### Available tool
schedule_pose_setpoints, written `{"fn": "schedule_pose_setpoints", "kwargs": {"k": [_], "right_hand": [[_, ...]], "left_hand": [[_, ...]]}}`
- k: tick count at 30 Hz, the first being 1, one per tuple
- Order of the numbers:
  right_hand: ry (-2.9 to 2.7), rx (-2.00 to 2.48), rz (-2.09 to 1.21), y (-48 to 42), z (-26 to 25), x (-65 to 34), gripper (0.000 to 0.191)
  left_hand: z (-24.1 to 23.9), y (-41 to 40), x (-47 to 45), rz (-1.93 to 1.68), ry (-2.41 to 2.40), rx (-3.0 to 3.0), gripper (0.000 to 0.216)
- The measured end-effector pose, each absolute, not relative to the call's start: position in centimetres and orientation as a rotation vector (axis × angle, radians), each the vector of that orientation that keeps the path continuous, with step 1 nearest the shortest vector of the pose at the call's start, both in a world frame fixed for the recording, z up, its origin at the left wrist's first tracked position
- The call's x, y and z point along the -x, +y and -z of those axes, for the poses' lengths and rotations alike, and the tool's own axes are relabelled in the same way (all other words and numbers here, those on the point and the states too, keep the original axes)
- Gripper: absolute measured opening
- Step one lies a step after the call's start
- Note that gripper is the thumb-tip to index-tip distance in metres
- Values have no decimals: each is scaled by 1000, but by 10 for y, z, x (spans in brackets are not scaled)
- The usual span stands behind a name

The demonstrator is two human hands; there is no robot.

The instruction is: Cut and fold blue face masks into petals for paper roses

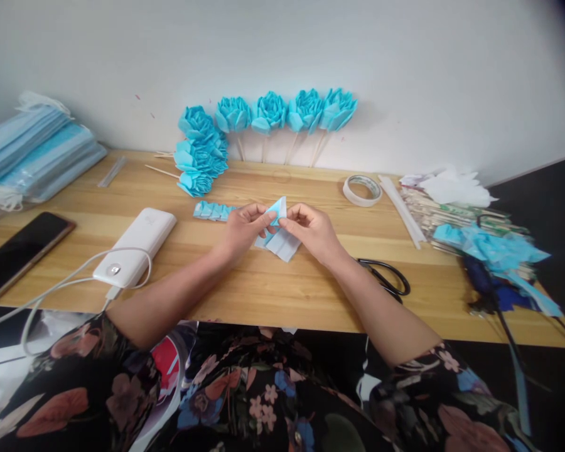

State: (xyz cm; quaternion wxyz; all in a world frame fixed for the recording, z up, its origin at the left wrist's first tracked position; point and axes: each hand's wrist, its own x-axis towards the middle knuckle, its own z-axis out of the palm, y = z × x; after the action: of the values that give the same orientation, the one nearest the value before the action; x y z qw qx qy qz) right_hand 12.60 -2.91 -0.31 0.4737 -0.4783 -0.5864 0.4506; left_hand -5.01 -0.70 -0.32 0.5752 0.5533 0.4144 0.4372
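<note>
Between my hands is a small folded piece of blue and white mask fabric (277,207), its pointed tip standing upward. My left hand (248,225) pinches its left side with thumb and fingers. On the other side my right hand (309,227) pinches the edge near the fold. Just below the fingers lie flat pale blue and white pieces of fabric (285,245) on the table. A row of folded blue petals (211,211) lies to the left, partly hidden behind my left hand.
Blue fabric flowers on sticks (270,113) lean on the wall. Left are masks (37,150), a phone (26,254) and a white power bank (136,245). Right are a tape roll (362,190), glue sticks (402,213), black-handled scissors (388,276), blue scraps (499,248) and a cable.
</note>
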Motion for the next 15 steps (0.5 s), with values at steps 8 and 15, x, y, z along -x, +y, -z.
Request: {"fn": "schedule_pose_setpoints", "kwargs": {"k": [8,15], "right_hand": [[-1440,1194,-1117,-28,3,-126,23],[-1457,1181,-1150,-30,-1,-127,20]], "left_hand": [[2,-6,50,-982,954,-1356,38],[1,-4,53,-919,933,-1356,39]]}}
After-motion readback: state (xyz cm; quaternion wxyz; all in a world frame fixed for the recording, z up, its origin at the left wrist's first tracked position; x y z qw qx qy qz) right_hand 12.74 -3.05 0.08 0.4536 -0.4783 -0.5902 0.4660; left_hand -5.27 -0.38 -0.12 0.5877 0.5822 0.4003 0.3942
